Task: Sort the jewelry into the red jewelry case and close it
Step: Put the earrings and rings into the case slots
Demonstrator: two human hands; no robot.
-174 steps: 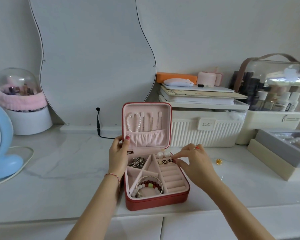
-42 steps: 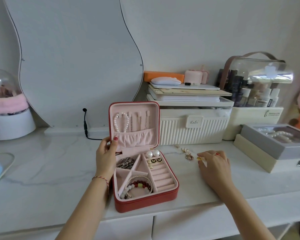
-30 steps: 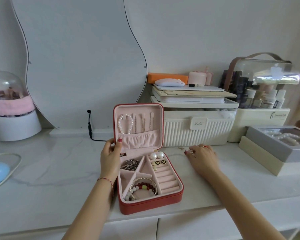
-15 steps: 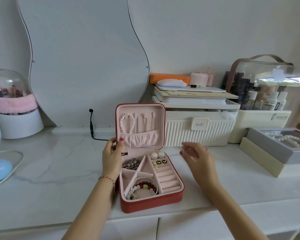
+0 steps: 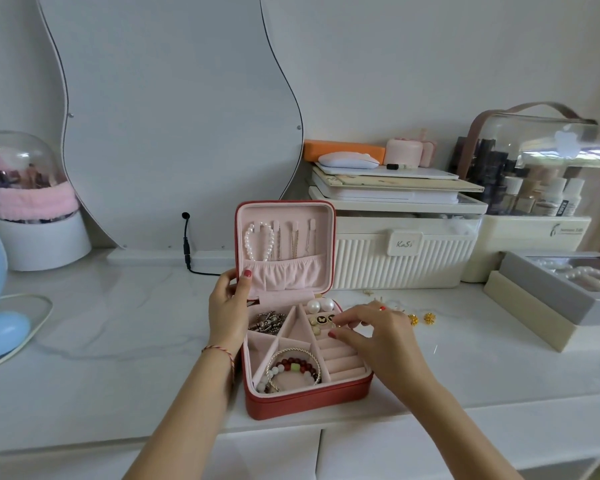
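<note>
One red jewelry case (image 5: 305, 403) is held open at centre frame, its lid gripped by the left hand (image 5: 227, 313); two round pearl earrings (image 5: 321, 304) and two gold flower studs (image 5: 421, 319) are counted; the right hand (image 5: 378, 336) is pinched over the ribbed ring rolls, contents indiscernible.

One head-worn wide-angle camera looks forward and down, close over the white countertop (image 5: 118, 341) toward the wall.

The right hand (image 5: 378, 336) is coming back from the tabletop to the right of the red jewelry case (image 5: 305, 398) and is now reaching its curled fingertips (image 5: 336, 329) over the ring-roll section at the far right, beside the black earrings (image 5: 321, 319).
</note>
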